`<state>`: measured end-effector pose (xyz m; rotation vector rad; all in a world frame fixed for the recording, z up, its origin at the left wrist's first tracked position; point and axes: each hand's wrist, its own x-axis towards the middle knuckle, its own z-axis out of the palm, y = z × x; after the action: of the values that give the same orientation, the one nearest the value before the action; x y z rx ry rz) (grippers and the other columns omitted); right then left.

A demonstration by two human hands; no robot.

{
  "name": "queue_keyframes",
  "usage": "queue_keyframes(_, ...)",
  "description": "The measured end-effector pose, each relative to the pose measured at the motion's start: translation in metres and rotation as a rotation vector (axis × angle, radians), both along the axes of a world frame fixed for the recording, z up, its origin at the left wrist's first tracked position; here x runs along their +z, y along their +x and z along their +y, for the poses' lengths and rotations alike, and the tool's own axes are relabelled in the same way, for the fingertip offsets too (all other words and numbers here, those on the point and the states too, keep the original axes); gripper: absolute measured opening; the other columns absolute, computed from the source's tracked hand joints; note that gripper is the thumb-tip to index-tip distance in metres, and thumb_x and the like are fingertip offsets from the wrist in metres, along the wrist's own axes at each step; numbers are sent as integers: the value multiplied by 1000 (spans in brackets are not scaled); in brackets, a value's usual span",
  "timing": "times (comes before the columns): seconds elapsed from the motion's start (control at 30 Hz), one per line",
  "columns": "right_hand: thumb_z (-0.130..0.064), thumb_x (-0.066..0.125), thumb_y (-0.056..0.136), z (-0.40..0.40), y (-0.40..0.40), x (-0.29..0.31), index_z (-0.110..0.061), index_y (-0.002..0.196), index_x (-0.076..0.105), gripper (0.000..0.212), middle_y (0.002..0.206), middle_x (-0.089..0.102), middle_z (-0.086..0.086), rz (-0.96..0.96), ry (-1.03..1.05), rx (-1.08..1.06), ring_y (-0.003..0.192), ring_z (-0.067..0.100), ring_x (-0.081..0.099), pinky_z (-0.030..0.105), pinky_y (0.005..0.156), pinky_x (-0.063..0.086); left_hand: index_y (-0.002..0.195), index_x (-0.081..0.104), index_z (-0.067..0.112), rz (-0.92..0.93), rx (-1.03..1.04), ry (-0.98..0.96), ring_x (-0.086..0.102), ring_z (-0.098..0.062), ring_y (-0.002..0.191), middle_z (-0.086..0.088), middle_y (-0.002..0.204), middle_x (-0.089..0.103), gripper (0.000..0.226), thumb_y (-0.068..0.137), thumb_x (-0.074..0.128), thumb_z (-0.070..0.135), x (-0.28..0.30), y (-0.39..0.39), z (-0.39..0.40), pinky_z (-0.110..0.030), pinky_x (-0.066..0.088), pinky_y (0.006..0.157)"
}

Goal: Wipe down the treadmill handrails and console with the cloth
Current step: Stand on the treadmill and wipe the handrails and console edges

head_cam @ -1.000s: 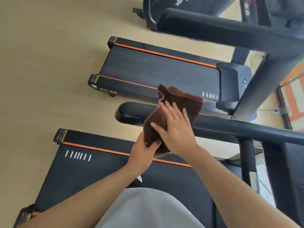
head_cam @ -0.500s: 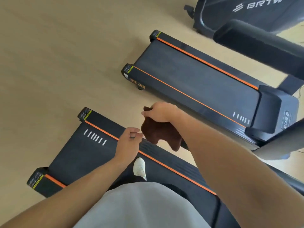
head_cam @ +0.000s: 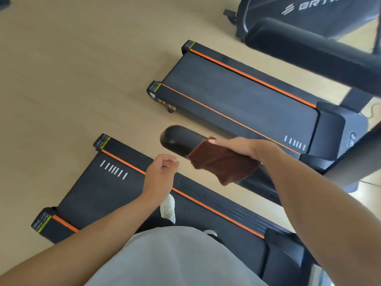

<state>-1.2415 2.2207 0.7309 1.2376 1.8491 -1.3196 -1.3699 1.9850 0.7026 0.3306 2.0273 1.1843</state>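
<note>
Right hand (head_cam: 239, 147) is down on the handrail (head_cam: 179, 139), palm pressing the brown cloth (head_cam: 222, 164) over the top of the black bar. The fingers curl over the far side, clamping the cloth against the rail, so that hand is closed around cloth and bar together. The cloth drapes over the rail just behind its rounded end cap, one corner hanging loose below on the near side. The bare tip of the rail pokes out to the left of the cloth, uncovered.

Left hand (head_cam: 160, 174) hangs in the air just short of the rail's end, holding nothing. Its fingers are loosely curled in toward the palm, thumb near the fingertips, half closed and touching neither cloth nor rail.

Below the arms lies the treadmill deck (head_cam: 99, 195), black with an orange stripe along its edge, and a white shoe (head_cam: 168, 207) stands on the belt. A second treadmill (head_cam: 237, 100) sits parallel on the wooden floor (head_cam: 72, 79) beyond, well apart from both hands.
</note>
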Motion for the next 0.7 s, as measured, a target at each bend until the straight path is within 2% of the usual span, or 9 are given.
queue_keyframes(0.07,-96,66,55,-2,27,8,-55,120,65,77,113,73,-16,50,50,112,102,14,71,39,102,50,98,67,20,-12,-89,30,71,-15,86,-1,94,72,7,97,62,16,1,21,8,-30,57,83)
queue_keyframes(0.13,-87,74,59,-7,53,14,-58,134,51,84,122,66,-22,84,159,194,107,10,65,34,99,47,95,68,15,-35,-199,36,70,-13,79,-5,90,72,10,98,60,12,2,42,16,-23,57,77)
queue_keyframes(0.23,-77,77,66,-22,92,14,-53,144,39,90,125,59,-24,96,462,261,111,12,58,33,92,43,94,69,16,-37,-347,16,72,-14,78,-5,87,73,10,98,60,13,-1,71,28,-27,58,79)
queue_keyframes(0.37,-73,66,80,-49,146,-6,-37,158,26,94,153,47,-11,89,940,405,132,21,52,41,106,42,97,67,20,-75,-453,20,73,-15,81,-3,86,74,4,97,64,18,-5,98,39,-35,60,87)
queue_keyframes(0.47,-52,59,93,-67,188,-27,-25,159,33,76,158,44,2,150,1193,441,140,30,47,47,115,37,100,67,18,-70,-492,9,72,-10,78,-3,84,74,4,97,64,18,-9,104,42,-35,59,89)
queue_keyframes(0.53,-37,55,94,-78,209,-35,-21,154,45,63,156,48,4,236,1297,294,142,29,47,50,118,34,101,67,17,-61,-501,-3,71,-4,73,-1,83,74,5,98,63,17,-12,102,42,-34,59,89)
queue_keyframes(0.6,-27,55,93,-89,214,-40,-19,144,57,52,149,57,0,273,1320,-44,140,25,50,51,119,32,100,67,16,-68,-486,-8,70,-2,71,1,81,75,6,98,62,15,-15,96,40,-34,59,89)
queue_keyframes(0.7,-36,48,98,-97,181,-37,-21,126,68,37,133,67,-4,198,1272,-622,134,19,52,48,122,25,99,68,18,-94,-433,-7,72,-9,78,1,83,75,6,98,63,16,-21,83,36,-37,59,91)
